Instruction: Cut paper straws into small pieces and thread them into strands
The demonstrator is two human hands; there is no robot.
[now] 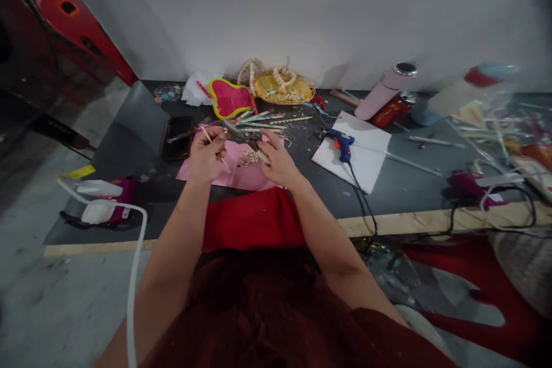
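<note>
My left hand (pixel 207 155) is closed around a thin pale stick (pixel 206 134), which slants down past my fingers. A tiny light bit shows at its fingertips. My right hand (pixel 278 158) grips a pair of hand cutters (pixel 248 135) with grey metal jaws pointing left, toward my left fingertips. Whether the jaws touch anything is too small to tell. Below both hands lies a pink sheet (pixel 235 155), with a small heap of short pale pieces (pixel 250 157) on it. Several patterned paper sticks (pixel 267 123) lie behind the cutters.
Behind stand a yellow basket (pixel 284 92) and a pink, yellow-edged heart-shaped piece (pixel 230 99). A phone (pixel 177 137) lies left. Rightward are a blue glue gun (pixel 342 142) on a white board (pixel 371 155), a pink flask (pixel 383 92) and a red can (pixel 394 109). A white cable (pixel 137 253) hangs at left.
</note>
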